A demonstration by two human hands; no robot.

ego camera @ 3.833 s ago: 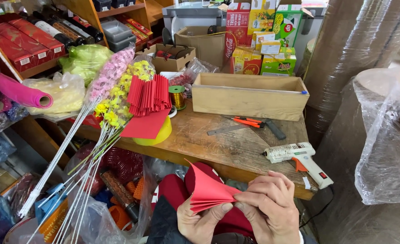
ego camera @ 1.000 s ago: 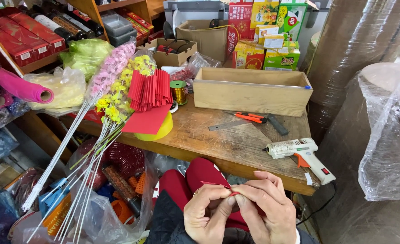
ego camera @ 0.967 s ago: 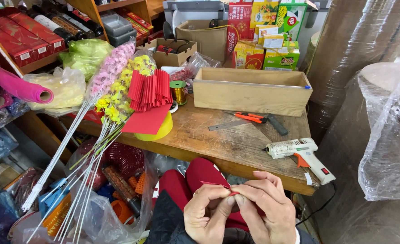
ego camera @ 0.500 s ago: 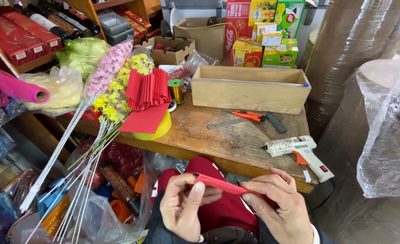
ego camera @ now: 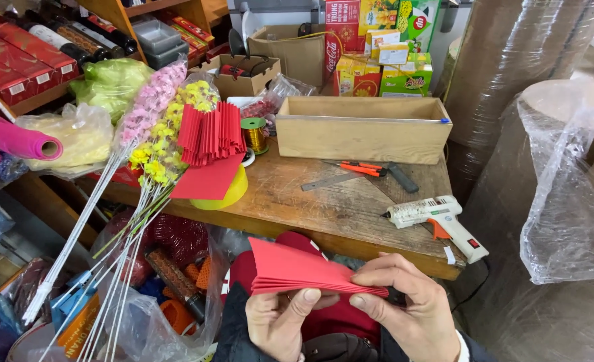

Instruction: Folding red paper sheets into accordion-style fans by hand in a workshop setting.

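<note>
Cluttered wooden workbench [ego camera: 350, 201] lying behind, both hands are pinching a pleated, fan-folded red paper sheet [ego camera: 304, 271] below its front edge, left hand [ego camera: 283, 322] underneath, right hand [ego camera: 404, 308] closing the narrow end, folds seemingly finished, unfastened.

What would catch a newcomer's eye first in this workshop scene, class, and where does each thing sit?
First, the folded red paper at the bottom centre, pinched between the left hand and the right hand. Next, the fan of pleated red paper standing on the wooden table, with long-stemmed pink and yellow artificial flowers leaning beside it on the left. A white glue gun lies near the table's right front edge.
</note>
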